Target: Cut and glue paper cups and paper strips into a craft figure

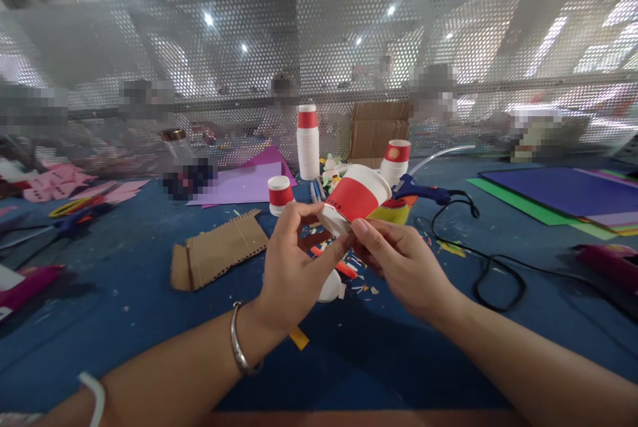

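Observation:
A red and white paper cup (356,193) is held tilted above the middle of the table, its wide rim toward the upper right. My left hand (294,264) grips the cup's lower left end between thumb and fingers. At the cup's underside, the fingers of my right hand (399,257) are pinched close to its base; whether they hold a small piece there is hidden. Below the hands lie a white round piece (329,286), a red-orange strip (343,269) and paper scraps.
Cardboard (224,248) lies left, near a small red-white cup (280,195). Behind stand cup stacks (308,148) (396,158). A blue glue gun (423,190) trails its black cable rightward. Coloured sheets (563,194) lie right, purple paper (239,182) back left.

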`<state>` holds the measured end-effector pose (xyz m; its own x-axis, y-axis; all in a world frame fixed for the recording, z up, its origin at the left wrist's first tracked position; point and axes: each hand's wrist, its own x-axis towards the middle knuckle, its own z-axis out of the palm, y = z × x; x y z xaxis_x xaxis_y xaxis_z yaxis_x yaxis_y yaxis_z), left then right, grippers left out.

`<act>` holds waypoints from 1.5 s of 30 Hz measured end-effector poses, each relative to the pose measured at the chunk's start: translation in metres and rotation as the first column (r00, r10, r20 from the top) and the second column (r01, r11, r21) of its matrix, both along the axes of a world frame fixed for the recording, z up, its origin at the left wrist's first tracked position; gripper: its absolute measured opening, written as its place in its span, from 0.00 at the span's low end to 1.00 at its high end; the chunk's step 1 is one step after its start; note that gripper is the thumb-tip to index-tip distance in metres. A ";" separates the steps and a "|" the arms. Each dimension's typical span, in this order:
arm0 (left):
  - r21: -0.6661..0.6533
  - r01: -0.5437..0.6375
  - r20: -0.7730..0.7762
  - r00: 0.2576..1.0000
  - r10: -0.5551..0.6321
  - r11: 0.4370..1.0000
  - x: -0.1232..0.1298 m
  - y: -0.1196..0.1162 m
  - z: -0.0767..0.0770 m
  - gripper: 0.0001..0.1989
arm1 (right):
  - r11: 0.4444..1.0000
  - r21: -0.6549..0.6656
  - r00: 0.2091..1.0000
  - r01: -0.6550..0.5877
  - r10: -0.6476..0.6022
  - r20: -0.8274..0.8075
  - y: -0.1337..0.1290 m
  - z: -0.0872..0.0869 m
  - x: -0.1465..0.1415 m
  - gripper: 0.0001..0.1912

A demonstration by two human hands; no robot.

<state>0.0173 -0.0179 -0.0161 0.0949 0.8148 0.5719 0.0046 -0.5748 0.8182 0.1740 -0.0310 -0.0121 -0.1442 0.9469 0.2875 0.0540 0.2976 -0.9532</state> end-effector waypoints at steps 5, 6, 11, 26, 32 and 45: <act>-0.043 0.018 0.021 1.000 -0.017 0.999 0.001 0.002 -0.001 0.19 | 1.000 0.005 0.999 0.025 -0.025 0.021 0.002 -0.002 0.000 0.27; -0.051 0.021 0.027 0.999 -0.020 0.998 0.001 0.002 -0.001 0.18 | 1.000 0.006 0.999 0.026 -0.026 0.021 0.003 -0.003 0.000 0.27; -0.116 0.071 0.104 0.993 -0.059 0.991 0.003 0.002 0.003 0.17 | 0.998 0.028 0.998 0.056 -0.056 0.023 0.004 -0.004 0.000 0.26; -0.285 0.145 0.266 0.962 -0.068 0.947 0.006 0.001 0.005 0.17 | 0.993 0.108 0.992 0.055 -0.067 0.109 0.007 -0.006 0.000 0.27; -0.267 0.094 0.233 0.972 -0.030 0.959 0.005 0.000 0.007 0.16 | 0.986 0.154 0.984 0.060 -0.085 0.158 0.006 -0.004 0.001 0.27; -0.182 0.056 0.126 0.991 -0.033 0.982 0.004 0.002 0.004 0.15 | 0.987 0.132 0.977 0.091 -0.114 0.182 0.008 -0.009 0.001 0.27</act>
